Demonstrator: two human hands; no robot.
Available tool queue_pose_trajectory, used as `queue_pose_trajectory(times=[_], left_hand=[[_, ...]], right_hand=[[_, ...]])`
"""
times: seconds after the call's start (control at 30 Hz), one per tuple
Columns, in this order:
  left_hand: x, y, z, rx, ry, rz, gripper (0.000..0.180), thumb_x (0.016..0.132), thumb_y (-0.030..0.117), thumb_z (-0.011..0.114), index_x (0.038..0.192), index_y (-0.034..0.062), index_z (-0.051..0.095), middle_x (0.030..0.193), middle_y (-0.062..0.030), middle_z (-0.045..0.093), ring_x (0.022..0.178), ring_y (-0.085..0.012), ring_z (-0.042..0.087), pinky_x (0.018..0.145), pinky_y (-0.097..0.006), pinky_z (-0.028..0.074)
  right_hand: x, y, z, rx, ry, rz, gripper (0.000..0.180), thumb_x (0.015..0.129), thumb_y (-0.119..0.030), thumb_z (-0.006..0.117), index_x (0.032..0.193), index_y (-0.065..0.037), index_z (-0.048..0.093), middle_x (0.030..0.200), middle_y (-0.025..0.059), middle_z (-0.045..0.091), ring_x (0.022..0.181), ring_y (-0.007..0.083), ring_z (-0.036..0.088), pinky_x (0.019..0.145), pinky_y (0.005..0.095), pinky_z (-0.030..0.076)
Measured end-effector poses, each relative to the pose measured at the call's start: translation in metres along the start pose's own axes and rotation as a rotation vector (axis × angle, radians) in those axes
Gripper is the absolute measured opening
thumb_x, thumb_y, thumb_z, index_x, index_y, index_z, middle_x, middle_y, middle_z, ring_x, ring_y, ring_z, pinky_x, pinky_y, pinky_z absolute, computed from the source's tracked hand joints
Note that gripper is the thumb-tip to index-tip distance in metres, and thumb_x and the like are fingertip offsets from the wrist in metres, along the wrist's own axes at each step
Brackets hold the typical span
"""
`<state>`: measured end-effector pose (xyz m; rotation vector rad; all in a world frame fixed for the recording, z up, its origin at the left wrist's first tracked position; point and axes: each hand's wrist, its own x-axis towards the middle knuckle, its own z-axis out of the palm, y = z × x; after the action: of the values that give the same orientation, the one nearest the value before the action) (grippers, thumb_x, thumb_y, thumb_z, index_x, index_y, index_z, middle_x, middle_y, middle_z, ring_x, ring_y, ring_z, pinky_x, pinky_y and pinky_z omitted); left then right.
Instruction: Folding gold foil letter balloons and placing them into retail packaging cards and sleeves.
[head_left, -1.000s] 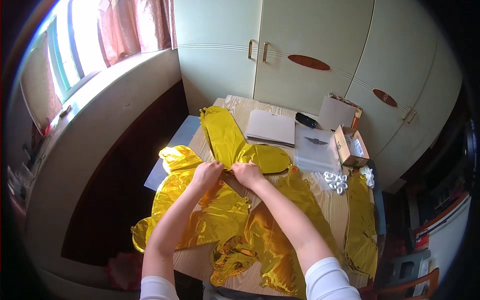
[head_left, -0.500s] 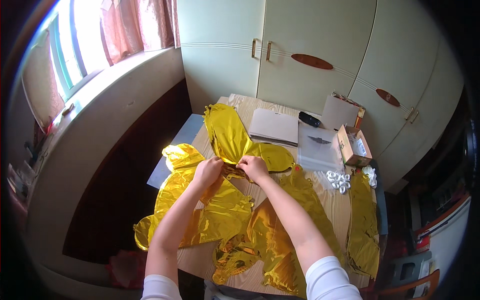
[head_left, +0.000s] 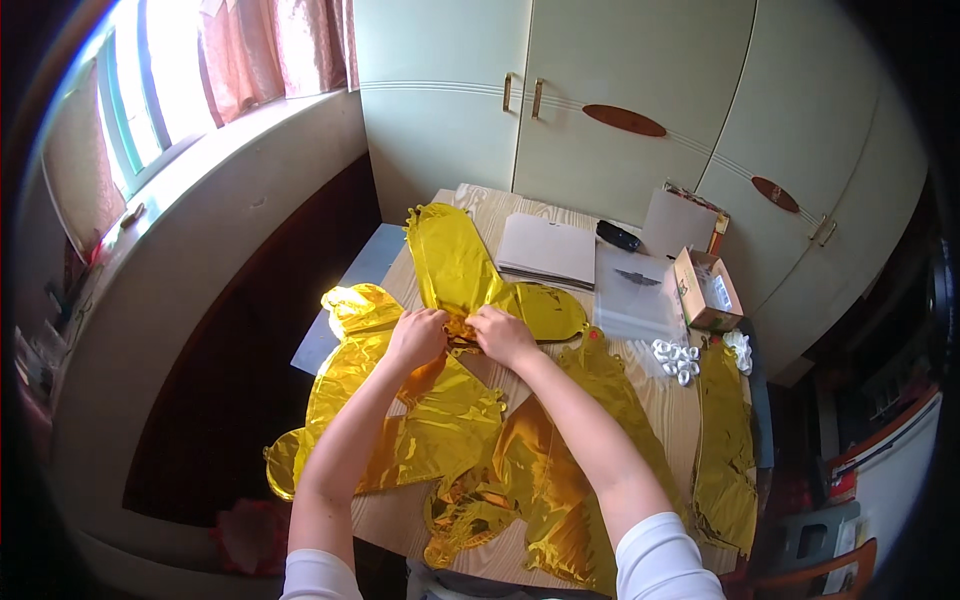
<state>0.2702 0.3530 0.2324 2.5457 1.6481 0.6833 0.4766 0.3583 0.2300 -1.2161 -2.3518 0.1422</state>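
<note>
Across the middle of the frame, gold foil sheets [head_left: 445, 430] lie over a wooden table [head_left: 680, 410].
From the lower edge both forearms [head_left: 335, 470] extend upward; at frame centre the left hand [head_left: 418, 337] and right hand [head_left: 500, 337] face each other, fingers curled in a pinch on the near end of a gold foil piece [head_left: 450, 255] that spreads toward the upper centre. Some tabletop shows between sheets right of centre. Beyond, the table's far edge sits near the pale cabinet [head_left: 440, 140].

A shiny gold foil sheet [head_left: 450, 255] lies on the table [head_left: 668, 400], near edge bunched.
</note>
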Motion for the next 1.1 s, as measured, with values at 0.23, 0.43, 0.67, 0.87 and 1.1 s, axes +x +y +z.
queue_pose_trajectory(times=[0.23,0.43,0.67,0.87,1.1], left_hand=[[-0.009,0.004,-0.01,0.018,-0.004,0.034,0.022,0.075,0.019,0.06,0.089,0.0095,0.074,0.092,-0.0072,0.069,0.098,-0.0261,0.061,0.085,-0.041,0.046],[-0.012,0.003,-0.01,0.009,0.011,0.038,0.023,0.076,0.021,0.061,0.091,0.0101,0.074,0.093,-0.0058,0.069,0.102,-0.0246,0.059,0.088,-0.039,0.044],[-0.014,0.002,-0.005,0.019,0.099,0.058,0.023,0.077,0.019,0.061,0.097,0.0108,0.07,0.092,-0.0064,0.069,0.101,-0.0247,0.06,0.086,-0.04,0.044],[-0.01,0.01,-0.003,-0.013,0.162,0.098,0.022,0.079,0.017,0.061,0.098,0.0096,0.069,0.096,-0.0072,0.068,0.101,-0.0259,0.06,0.087,-0.04,0.044],[-0.009,0.013,0.0,-0.021,0.186,0.168,0.02,0.082,0.021,0.061,0.094,0.0089,0.071,0.098,-0.005,0.067,0.102,-0.0237,0.059,0.089,-0.039,0.043]], right_hand=[[-0.001,-0.005,0.006,-0.232,-0.008,-0.081,0.015,0.081,-0.024,0.068,0.081,-0.009,0.07,0.094,0.0063,0.064,0.092,0.0223,0.066,0.074,0.0383,0.058],[0.006,-0.003,0.018,-0.316,-0.049,-0.081,0.016,0.083,-0.017,0.058,0.077,-0.01,0.071,0.085,0.0064,0.069,0.085,0.0231,0.068,0.072,0.0381,0.058],[0.017,0.002,0.011,-0.04,-0.082,0.17,0.018,0.08,-0.02,0.058,0.081,-0.012,0.074,0.087,0.0097,0.071,0.083,0.0296,0.069,0.076,0.0424,0.056],[0.014,0.004,0.003,0.119,-0.004,0.267,0.017,0.079,-0.024,0.064,0.084,-0.013,0.075,0.083,0.0104,0.072,0.08,0.0304,0.069,0.075,0.0421,0.055],[0.012,0.01,0.005,0.343,0.086,0.385,0.021,0.077,-0.029,0.076,0.084,-0.009,0.074,0.073,0.0097,0.07,0.066,0.023,0.067,0.064,0.0354,0.052]])
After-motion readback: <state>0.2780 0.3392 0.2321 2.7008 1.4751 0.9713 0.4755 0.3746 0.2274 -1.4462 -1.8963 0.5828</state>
